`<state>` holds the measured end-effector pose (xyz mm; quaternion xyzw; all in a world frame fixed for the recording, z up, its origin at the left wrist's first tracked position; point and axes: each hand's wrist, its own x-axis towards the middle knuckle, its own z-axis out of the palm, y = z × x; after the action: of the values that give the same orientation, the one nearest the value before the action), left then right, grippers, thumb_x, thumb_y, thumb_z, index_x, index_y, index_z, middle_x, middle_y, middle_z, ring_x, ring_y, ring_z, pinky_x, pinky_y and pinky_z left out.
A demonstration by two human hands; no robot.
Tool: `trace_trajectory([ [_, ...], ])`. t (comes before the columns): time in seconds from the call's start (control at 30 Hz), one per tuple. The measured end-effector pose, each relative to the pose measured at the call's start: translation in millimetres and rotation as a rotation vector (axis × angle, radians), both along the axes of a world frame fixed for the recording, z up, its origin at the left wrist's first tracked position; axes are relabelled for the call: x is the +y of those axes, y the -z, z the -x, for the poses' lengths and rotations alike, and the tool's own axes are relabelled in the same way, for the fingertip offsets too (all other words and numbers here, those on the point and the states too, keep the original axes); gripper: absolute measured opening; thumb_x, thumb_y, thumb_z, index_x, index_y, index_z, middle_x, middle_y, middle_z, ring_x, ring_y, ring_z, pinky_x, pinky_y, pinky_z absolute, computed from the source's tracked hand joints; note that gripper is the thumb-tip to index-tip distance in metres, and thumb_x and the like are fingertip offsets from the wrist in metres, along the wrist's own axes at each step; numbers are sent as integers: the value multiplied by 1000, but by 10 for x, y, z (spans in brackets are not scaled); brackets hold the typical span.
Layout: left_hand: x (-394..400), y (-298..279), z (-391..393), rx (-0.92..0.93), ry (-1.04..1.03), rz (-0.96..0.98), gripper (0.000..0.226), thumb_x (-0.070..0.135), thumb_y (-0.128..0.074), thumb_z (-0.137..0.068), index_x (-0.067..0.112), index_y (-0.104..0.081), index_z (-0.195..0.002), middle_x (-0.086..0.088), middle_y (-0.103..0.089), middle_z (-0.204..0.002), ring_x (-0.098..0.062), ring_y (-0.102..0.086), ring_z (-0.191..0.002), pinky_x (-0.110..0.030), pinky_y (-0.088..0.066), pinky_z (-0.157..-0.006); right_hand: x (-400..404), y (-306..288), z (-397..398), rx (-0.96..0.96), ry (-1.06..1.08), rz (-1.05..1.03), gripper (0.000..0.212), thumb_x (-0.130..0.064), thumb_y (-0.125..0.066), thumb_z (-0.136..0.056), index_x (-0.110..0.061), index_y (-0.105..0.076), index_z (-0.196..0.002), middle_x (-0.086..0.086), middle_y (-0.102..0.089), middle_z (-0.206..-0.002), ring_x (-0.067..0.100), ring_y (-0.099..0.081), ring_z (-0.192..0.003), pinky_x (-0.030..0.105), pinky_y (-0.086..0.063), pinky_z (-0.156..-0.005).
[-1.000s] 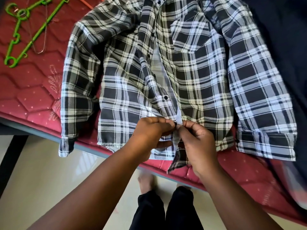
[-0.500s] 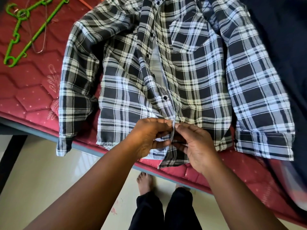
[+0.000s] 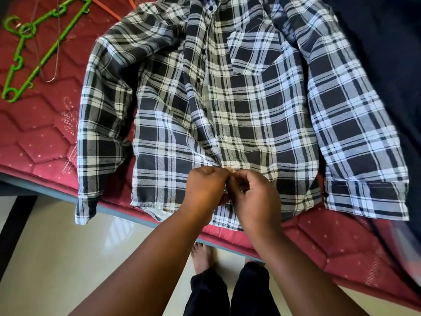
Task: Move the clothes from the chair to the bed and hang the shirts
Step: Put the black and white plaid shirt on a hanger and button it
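Observation:
A black-and-white plaid shirt (image 3: 262,110) lies spread front-up on the red quilted bed (image 3: 41,137), its hem and one cuff hanging over the near edge. My left hand (image 3: 205,188) and my right hand (image 3: 252,195) meet at the bottom of the shirt's button placket, each pinching the cloth there with curled fingers. The button under my fingers is hidden. Green plastic hangers (image 3: 29,53) lie on the mattress at the far left, apart from the shirt.
A dark navy garment (image 3: 387,65) covers the bed at the right, next to the shirt's sleeve. An orange hanger (image 3: 109,10) peeks out near the shirt's shoulder. Below the bed edge is pale tiled floor (image 3: 57,258) with my bare feet.
The two front panels have closed together along the lower placket. My hands stay at the bottom of the placket, pinching closer together.

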<state>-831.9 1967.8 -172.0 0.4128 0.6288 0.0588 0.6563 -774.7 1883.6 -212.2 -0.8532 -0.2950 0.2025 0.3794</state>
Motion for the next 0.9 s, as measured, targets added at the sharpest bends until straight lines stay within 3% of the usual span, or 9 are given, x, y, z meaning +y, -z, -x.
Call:
trace_trajectory([
  [0.1, 6, 64, -1, 22, -28, 55, 14, 15, -61, -94, 4, -65, -87, -17, -70, -92, -23, -66, -83, -24, -54, -56, -21, 22, 9, 72, 12, -48, 11, -27, -70, -88, -16, -72, -89, 0, -72, -81, 22, -67, -73, 38, -54, -64],
  [0.27, 51, 109, 78, 58, 101, 32, 26, 16, -60, -96, 10, -57, -71, -6, -61, -71, -14, -58, -68, -23, -52, -57, -53, 21, 5, 221, 16, -69, 10, -26, -69, -87, -18, -70, -81, -5, -69, -72, 19, -64, -63, 41, -53, -58],
  [0.4, 37, 175, 109, 220, 320, -222, 26, 20, -56, -97, 4, -62, -78, -14, -67, -76, -29, -64, -72, -42, -57, -68, 0, -15, 35, 116, 20, -16, 12, -25, -70, -85, -18, -68, -75, -2, -68, -68, 23, -62, -59, 37, -49, -53],
  [0.47, 1, 197, 111, 292, 434, -387, 29, 22, -51, -98, 9, -55, -72, -6, -60, -68, -27, -57, -66, -34, -44, -56, 36, -43, 35, 171, 43, 17, 12, -25, -71, -84, -18, -69, -75, -4, -67, -66, 21, -61, -58, 35, -48, -54],
  [0.53, -46, 216, 132, 321, 489, -528, 32, 23, -48, -100, 15, -46, -69, 0, -51, -64, -20, -46, -61, -34, -26, -53, 72, -71, 16, 296, 75, 34, 12, -23, -71, -83, -18, -68, -73, -6, -65, -61, 13, -59, -55, 31, -46, -54],
  [0.63, -69, 303, 191, 281, 535, -692, 29, 14, -46, -100, 15, -42, -72, 0, -44, -67, -18, -37, -60, -32, -19, -57, 118, -143, -32, 491, 134, 34, 20, -17, -70, -84, -15, -65, -65, -11, -57, -47, 2, -47, -43, 20, -38, -44],
  [0.8, 27, 380, 292, 118, 577, -660, 28, 15, -47, -101, 19, -43, -74, 5, -43, -65, -11, -43, -60, -29, -25, -54, 198, -173, -238, 1046, 272, 170, 17, -14, -66, -85, -11, -66, -69, 2, -64, -65, 13, -52, -52, 24, -41, -47],
  [0.87, 101, 394, 343, 259, 766, -635, 20, 21, -46, -101, 19, -46, -82, 0, -49, -77, -22, -53, -71, -29, -32, -59, 148, -166, -380, 1254, 211, 344, 11, -15, -63, -89, -12, -65, -78, 0, -65, -70, 11, -50, -53, 22, -40, -46],
  [0.9, 148, 381, 369, 403, 903, -613, 15, 25, -46, -101, 18, -50, -89, -3, -54, -86, -25, -56, -79, -30, -36, -63, 127, -178, -452, 1204, 146, 446, 10, -16, -63, -90, -11, -65, -82, 1, -65, -75, 10, -50, -54, 22, -41, -47],
])
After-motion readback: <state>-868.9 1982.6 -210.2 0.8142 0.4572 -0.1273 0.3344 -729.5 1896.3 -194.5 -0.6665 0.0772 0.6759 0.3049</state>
